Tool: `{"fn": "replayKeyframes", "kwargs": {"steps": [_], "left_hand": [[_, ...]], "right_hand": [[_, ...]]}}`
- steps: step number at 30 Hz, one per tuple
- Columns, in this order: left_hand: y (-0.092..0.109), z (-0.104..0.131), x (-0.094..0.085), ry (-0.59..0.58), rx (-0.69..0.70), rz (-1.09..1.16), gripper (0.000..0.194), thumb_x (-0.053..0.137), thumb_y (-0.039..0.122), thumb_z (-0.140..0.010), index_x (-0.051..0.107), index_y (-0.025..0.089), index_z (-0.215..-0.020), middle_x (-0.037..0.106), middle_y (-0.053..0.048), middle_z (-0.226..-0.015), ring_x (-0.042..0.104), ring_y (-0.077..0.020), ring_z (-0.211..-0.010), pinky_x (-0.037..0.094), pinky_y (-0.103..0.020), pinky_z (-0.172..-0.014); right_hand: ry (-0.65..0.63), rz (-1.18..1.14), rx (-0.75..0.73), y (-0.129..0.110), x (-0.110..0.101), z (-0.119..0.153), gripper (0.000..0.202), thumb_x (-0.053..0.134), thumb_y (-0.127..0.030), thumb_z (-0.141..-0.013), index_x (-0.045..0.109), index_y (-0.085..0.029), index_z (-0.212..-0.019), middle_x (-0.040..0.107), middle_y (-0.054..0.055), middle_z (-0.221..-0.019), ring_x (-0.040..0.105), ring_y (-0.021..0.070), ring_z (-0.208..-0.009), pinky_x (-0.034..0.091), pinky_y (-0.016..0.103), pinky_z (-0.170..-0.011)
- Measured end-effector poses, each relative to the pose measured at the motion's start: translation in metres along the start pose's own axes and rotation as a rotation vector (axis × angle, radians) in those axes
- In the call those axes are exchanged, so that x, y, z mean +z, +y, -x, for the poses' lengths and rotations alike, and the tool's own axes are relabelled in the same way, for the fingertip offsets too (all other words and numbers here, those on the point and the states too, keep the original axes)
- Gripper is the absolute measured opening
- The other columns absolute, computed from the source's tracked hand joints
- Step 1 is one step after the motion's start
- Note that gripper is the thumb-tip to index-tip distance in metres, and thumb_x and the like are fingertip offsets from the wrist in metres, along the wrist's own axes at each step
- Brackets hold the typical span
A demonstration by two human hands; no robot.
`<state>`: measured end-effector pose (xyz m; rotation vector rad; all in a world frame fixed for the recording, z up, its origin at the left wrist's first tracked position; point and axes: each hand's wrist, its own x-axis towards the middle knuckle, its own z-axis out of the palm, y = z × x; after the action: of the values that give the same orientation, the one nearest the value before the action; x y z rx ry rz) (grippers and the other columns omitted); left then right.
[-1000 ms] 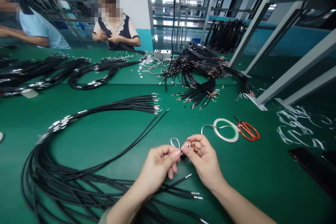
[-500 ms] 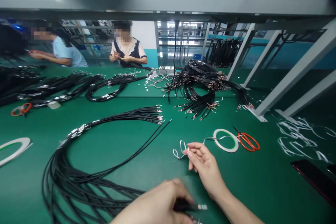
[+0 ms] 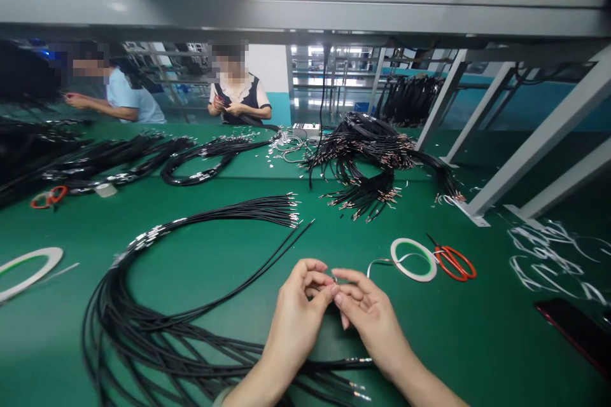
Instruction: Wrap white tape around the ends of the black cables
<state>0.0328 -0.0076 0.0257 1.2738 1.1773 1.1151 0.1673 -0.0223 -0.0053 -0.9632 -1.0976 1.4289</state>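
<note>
My left hand and my right hand meet fingertip to fingertip above the green table. Both are closed in a pinch at one spot, and the small thing between them is mostly hidden by the fingers. Below and behind my left wrist runs a bundle of black cables, curving round on the left. Some cable ends with shiny tips lie under my hands. To the right of my right hand is a roll of white tape, its loose strip trailing towards the hand.
Orange scissors lie beside the roll. A phone and white scraps are at the right. Cable piles cover the table's back. Metal legs rise at right; two people work across the table.
My left hand has let go of the cable ends and risen to meet my right hand. The curled white strip at my right fingertips no longer shows.
</note>
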Motion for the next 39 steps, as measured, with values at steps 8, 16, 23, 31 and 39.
{"fn": "replayKeyframes", "kwargs": {"steps": [8, 16, 23, 31, 39], "left_hand": [[0.000, -0.002, -0.003, -0.004, 0.024, -0.046, 0.012, 0.064, 0.028, -0.078, 0.066, 0.017, -0.083, 0.068, -0.004, -0.080, 0.061, -0.0180, -0.077, 0.047, -0.025, -0.070], [0.002, -0.002, -0.010, -0.005, 0.148, -0.163, 0.011, 0.059, 0.025, -0.082, 0.068, 0.020, -0.079, 0.058, -0.005, -0.091, 0.056, -0.0196, -0.090, 0.042, -0.028, -0.082], [-0.001, -0.001, -0.010, -0.016, 0.144, -0.250, 0.015, 0.058, 0.029, -0.083, 0.068, 0.022, -0.092, 0.056, -0.004, -0.093, 0.056, -0.0187, -0.088, 0.044, -0.029, -0.080], [-0.012, -0.076, -0.025, 0.144, 0.160, -0.843, 0.024, 0.051, 0.015, -0.084, 0.058, 0.015, -0.107, 0.057, -0.012, -0.106, 0.052, -0.0259, -0.101, 0.037, -0.042, -0.094], [0.003, -0.087, -0.026, 0.071, 0.110, -0.678, 0.013, 0.049, 0.023, -0.085, 0.058, 0.016, -0.079, 0.063, -0.004, -0.072, 0.061, -0.0187, -0.070, 0.048, -0.030, -0.068]], "right_hand": [[0.008, 0.004, 0.018, -0.005, 0.002, 0.000, 0.037, 0.062, -0.035, -0.084, 0.055, -0.024, -0.118, 0.062, -0.001, -0.074, 0.049, 0.0103, -0.052, 0.039, 0.023, -0.052], [0.024, 0.059, 0.050, -0.005, 0.001, 0.001, 0.030, 0.058, -0.037, -0.086, 0.065, -0.020, -0.110, 0.061, 0.001, -0.072, 0.053, 0.0114, -0.055, 0.049, 0.025, -0.051], [0.037, 0.055, 0.092, -0.007, -0.004, -0.002, 0.022, 0.062, -0.038, -0.084, 0.064, -0.016, -0.085, 0.056, -0.004, -0.051, 0.052, 0.0087, -0.043, 0.046, 0.020, -0.045], [0.124, -0.015, 0.109, -0.011, -0.012, -0.011, 0.032, 0.066, -0.040, -0.080, 0.063, -0.013, -0.099, 0.062, 0.001, -0.069, 0.049, 0.0056, -0.043, 0.041, 0.018, -0.042], [0.212, -0.012, 0.072, -0.010, -0.017, -0.016, 0.025, 0.063, -0.039, -0.082, 0.051, -0.019, -0.093, 0.062, -0.002, -0.066, 0.037, 0.0041, -0.040, 0.021, 0.014, -0.036]]}}
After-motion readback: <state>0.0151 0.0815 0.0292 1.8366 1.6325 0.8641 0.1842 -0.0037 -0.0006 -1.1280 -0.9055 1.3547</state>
